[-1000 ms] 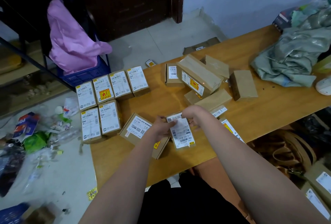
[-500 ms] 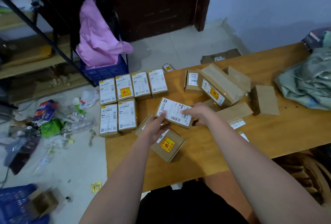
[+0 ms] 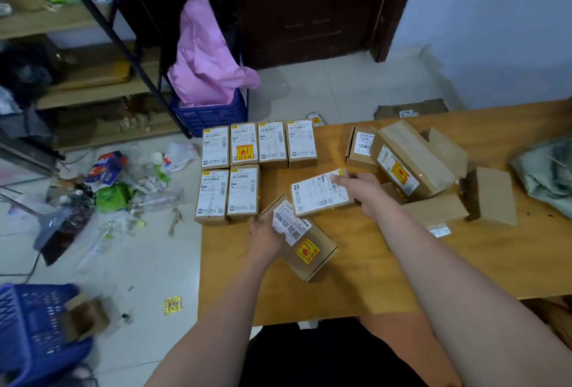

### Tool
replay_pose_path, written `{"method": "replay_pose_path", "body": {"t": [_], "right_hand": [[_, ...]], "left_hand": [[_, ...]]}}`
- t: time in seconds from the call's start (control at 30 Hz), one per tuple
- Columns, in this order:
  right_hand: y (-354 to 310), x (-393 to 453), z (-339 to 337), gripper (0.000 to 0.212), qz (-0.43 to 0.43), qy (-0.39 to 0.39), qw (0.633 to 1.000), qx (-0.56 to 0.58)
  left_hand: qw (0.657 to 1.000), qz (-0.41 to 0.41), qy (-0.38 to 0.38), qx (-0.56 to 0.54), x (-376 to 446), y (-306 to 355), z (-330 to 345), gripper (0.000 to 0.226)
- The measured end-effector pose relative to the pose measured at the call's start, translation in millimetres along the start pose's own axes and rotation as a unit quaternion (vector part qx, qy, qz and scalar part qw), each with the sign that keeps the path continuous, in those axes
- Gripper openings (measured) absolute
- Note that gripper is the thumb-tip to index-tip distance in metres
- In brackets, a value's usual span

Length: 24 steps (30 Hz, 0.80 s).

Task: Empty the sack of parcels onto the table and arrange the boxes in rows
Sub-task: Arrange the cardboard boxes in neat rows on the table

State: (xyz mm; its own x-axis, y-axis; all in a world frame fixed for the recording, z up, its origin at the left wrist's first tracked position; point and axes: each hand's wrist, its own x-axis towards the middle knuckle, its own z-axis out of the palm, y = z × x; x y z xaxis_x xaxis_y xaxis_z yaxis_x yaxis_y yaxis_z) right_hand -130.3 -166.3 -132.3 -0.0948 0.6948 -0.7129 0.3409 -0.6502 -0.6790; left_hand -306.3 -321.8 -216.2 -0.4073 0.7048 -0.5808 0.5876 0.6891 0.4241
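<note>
Labelled box in transit: it sits label-up, skewed, just right of the near row, its near-left corner overlapping the box with the red-and-yellow sticker. My right hand grips it at its right end, thumb laid on the label's far-right corner; the other fingers go behind the box, so I cannot tell how far they curl. My left hand rests on the left edge of the stickered box, which lies diagonal near the table's front. Whether those fingers curl round the edge or merely press it, I cannot tell.

Progress, judged from the layout:
- Far row: four boxes, label-up, side by side at the table's far-left corner. Looks complete.
- Near row: two boxes only, touching the far row. Two slots open to their right.
- Unsorted pile: right of centre, several plain and labelled boxes heaped at odd angles, one big box leaning over the others.
- Grey-green sack: crumpled at the far-right edge; appears emptied, though part is out of frame.

Estimate: emptying done, arranging under half done. The held box likely belongs in the third slot of the near row and needs squaring first.

Floor left of the table: litter, blue crate with pink plastic.
</note>
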Motion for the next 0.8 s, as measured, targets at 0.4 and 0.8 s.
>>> {"method": "replay_pose_path", "body": {"t": [0.4, 0.8], "right_hand": [[-3.0, 1.3, 10.8, 0.043, -0.019, 0.02, 0.999, -0.036], [-7.8, 3.1, 22.6, 0.034, -0.048, 0.037, 0.997, -0.046]], "left_hand": [[0.995, -0.021, -0.092, -0.02, -30.9, 16.8, 29.0, 0.079], [0.977, 0.036, -0.05, 0.204, -12.0, 13.3, 17.8, 0.087]]}}
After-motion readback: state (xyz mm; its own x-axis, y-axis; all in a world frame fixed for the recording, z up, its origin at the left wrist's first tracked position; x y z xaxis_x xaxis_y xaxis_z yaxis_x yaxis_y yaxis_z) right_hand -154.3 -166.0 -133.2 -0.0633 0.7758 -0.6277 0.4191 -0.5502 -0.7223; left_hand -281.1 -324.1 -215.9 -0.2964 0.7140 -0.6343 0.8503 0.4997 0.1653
